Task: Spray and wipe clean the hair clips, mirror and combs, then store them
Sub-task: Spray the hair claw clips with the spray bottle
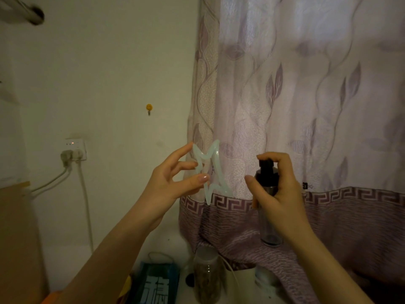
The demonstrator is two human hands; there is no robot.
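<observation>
Two hands are raised in front of the curtain [306,95], each one busy. A pale, translucent star-shaped hair clip [208,170] is pinched by the left hand [173,181], thumb on the near face and fingertips [188,148] at the upper-left point, so the open frame is presented sideways. At three o'clock from the clip, just beside it but apart, a dark spray bottle [268,207] is gripped by the right hand [282,194], fingers wrapped round the body and the index finger curled over the black pump head, whose nozzle seems aimed at the clip. No mist can be made out.

By the look of it, the clip is light and stiff, a thin plastic outline with narrow points that could snap if squeezed hard. Once wetted it is likely to turn slippery, so a hold at the thicker middle bar, not at a tip, is judged safest. At six o'clock, low down, a clear jar [207,275] and a dark printed box [157,281] are seen, blurred. Mirror and combs are not in view.
</observation>
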